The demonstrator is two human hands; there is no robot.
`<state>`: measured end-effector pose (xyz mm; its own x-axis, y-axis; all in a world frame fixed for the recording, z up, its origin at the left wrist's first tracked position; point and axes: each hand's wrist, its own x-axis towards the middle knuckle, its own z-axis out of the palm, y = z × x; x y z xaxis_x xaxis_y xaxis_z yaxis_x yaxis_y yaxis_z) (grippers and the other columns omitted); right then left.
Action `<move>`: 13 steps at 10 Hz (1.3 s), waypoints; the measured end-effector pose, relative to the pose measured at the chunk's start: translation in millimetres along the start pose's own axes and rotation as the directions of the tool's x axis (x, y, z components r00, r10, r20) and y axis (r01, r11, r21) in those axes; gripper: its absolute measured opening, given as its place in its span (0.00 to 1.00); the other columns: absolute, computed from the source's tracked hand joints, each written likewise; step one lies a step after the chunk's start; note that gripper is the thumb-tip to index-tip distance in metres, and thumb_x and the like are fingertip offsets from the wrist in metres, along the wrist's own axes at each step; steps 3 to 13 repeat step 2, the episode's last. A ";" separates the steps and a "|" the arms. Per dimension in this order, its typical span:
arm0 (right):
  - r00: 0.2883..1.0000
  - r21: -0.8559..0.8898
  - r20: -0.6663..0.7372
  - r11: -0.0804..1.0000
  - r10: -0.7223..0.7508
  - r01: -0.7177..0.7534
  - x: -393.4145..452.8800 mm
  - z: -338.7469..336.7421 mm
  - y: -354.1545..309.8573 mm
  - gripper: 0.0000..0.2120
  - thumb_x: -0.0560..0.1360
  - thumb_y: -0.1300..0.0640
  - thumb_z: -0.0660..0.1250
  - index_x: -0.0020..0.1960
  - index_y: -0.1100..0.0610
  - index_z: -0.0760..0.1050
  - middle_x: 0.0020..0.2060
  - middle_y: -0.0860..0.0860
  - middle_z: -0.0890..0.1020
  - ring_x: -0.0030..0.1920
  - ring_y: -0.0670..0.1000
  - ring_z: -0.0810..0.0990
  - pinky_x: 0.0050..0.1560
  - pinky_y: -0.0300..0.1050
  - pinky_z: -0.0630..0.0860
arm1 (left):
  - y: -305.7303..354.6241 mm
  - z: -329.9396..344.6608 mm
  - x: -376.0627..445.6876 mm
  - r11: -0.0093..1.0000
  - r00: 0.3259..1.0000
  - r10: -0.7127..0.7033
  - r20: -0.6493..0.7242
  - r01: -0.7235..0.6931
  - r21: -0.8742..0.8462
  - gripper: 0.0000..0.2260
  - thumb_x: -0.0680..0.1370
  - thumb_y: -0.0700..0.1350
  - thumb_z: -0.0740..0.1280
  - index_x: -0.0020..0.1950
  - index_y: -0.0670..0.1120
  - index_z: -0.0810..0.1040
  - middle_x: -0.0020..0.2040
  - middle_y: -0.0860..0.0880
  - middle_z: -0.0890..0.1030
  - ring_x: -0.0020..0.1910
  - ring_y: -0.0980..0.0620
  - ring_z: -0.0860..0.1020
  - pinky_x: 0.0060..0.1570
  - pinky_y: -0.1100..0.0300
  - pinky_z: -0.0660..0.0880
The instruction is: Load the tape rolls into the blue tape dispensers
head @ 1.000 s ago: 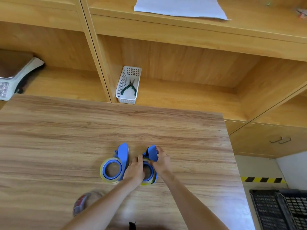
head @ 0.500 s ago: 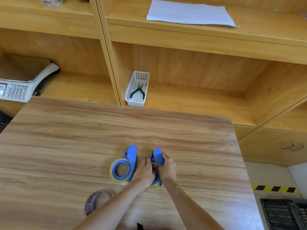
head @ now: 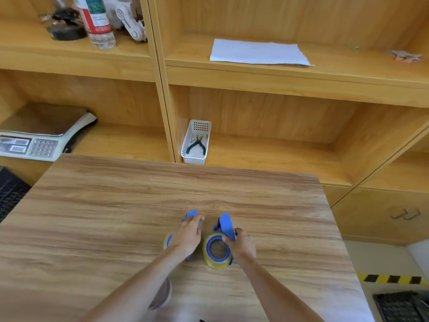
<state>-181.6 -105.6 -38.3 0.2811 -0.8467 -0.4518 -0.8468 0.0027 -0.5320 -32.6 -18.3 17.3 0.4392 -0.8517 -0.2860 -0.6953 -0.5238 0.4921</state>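
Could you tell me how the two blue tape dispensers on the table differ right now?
The left dispenser is mostly covered by the left hand, so only its tip and a sliver of roll show. The right dispenser is gripped at its side by the right hand, leaving its roll and blue hub in full view. Both are blue, loaded, and stand on the table.

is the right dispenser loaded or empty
Loaded. A yellowish tape roll sits around the blue hub of the right dispenser, which the right hand holds on the table.
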 end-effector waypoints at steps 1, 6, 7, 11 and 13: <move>0.998 0.033 -0.046 0.999 -0.040 0.042 -12.2 -9.1 -6.1 0.22 0.78 0.48 0.64 0.69 0.52 0.67 0.65 0.52 0.75 0.64 0.55 0.74 0.54 0.49 0.74 | -2.6 -13.2 -4.3 0.999 1.000 0.001 -0.012 0.000 0.040 0.17 0.81 0.38 0.57 0.67 0.51 0.72 0.65 0.48 0.77 0.63 0.43 0.76 0.50 0.54 0.72; 0.978 0.004 -0.167 0.991 -0.128 0.130 -20.7 -25.6 -25.9 0.12 0.79 0.50 0.59 0.60 0.52 0.74 0.56 0.52 0.79 0.59 0.56 0.77 0.56 0.50 0.75 | -3.7 -24.5 -3.3 0.995 0.989 0.097 -0.110 -0.093 0.043 0.10 0.81 0.42 0.59 0.58 0.51 0.76 0.56 0.51 0.80 0.55 0.45 0.79 0.44 0.54 0.71; 0.978 0.004 -0.167 0.991 -0.128 0.130 -20.7 -25.6 -25.9 0.12 0.79 0.50 0.59 0.60 0.52 0.74 0.56 0.52 0.79 0.59 0.56 0.77 0.56 0.50 0.75 | -3.7 -24.5 -3.3 0.995 0.989 0.097 -0.110 -0.093 0.043 0.10 0.81 0.42 0.59 0.58 0.51 0.76 0.56 0.51 0.80 0.55 0.45 0.79 0.44 0.54 0.71; 0.978 0.004 -0.167 0.991 -0.128 0.130 -20.7 -25.6 -25.9 0.12 0.79 0.50 0.59 0.60 0.52 0.74 0.56 0.52 0.79 0.59 0.56 0.77 0.56 0.50 0.75 | -3.7 -24.5 -3.3 0.995 0.989 0.097 -0.110 -0.093 0.043 0.10 0.81 0.42 0.59 0.58 0.51 0.76 0.56 0.51 0.80 0.55 0.45 0.79 0.44 0.54 0.71; 0.978 0.004 -0.167 0.991 -0.128 0.130 -20.7 -25.6 -25.9 0.12 0.79 0.50 0.59 0.60 0.52 0.74 0.56 0.52 0.79 0.59 0.56 0.77 0.56 0.50 0.75 | -3.7 -24.5 -3.3 0.995 0.989 0.097 -0.110 -0.093 0.043 0.10 0.81 0.42 0.59 0.58 0.51 0.76 0.56 0.51 0.80 0.55 0.45 0.79 0.44 0.54 0.71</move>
